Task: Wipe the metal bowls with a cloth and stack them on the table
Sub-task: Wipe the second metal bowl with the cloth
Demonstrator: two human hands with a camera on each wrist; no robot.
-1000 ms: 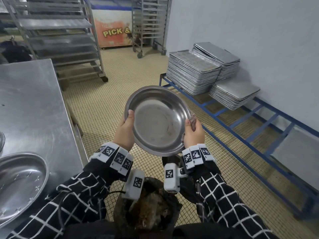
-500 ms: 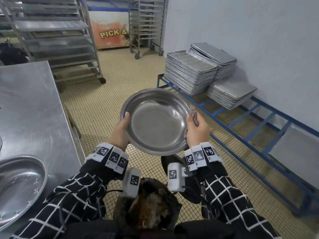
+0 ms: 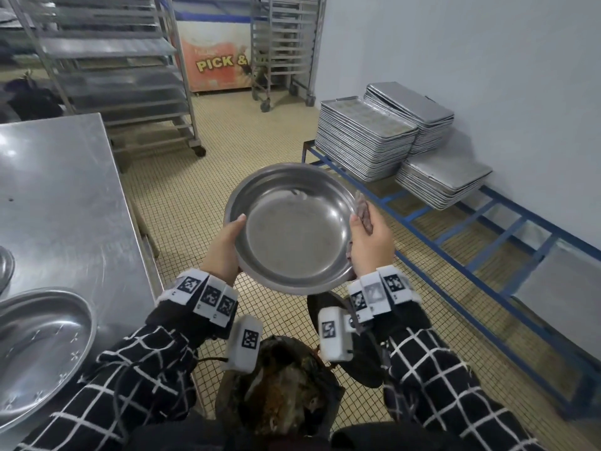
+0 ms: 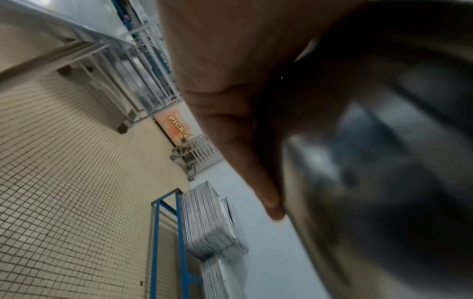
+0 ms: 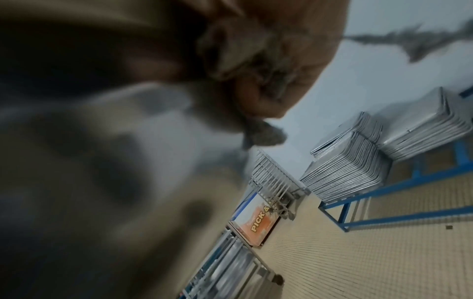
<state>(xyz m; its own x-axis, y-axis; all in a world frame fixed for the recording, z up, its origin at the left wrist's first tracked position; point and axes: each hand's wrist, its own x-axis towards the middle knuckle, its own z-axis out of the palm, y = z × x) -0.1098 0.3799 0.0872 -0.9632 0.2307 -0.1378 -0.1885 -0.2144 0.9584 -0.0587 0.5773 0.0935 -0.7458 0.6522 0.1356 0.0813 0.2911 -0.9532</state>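
Note:
A wide shallow metal bowl (image 3: 292, 226) is held in the air over the tiled floor, its hollow facing me. My left hand (image 3: 224, 247) grips its left rim, thumb over the edge. On the bowl's right rim my right hand (image 3: 369, 242) holds a grey cloth (image 3: 363, 211) pinched against the rim. In the left wrist view my left hand's fingers (image 4: 266, 194) lie along the blurred bowl (image 4: 384, 161). The right wrist view has the cloth (image 5: 256, 60) bunched in my right hand against the bowl (image 5: 102, 141). Another metal bowl (image 3: 39, 349) rests on the steel table (image 3: 58, 196) at lower left.
A dark bin (image 3: 279, 398) with refuse stands on the floor just below my hands. Stacks of baking trays (image 3: 367, 141) sit on a blue frame rack (image 3: 487, 242) along the right wall. Wheeled tray racks (image 3: 123, 76) and an orange chest (image 3: 218, 63) stand at the back.
The bowl has tilted and shifted slightly left and down. My right hand with the cloth has slid further up the right rim.

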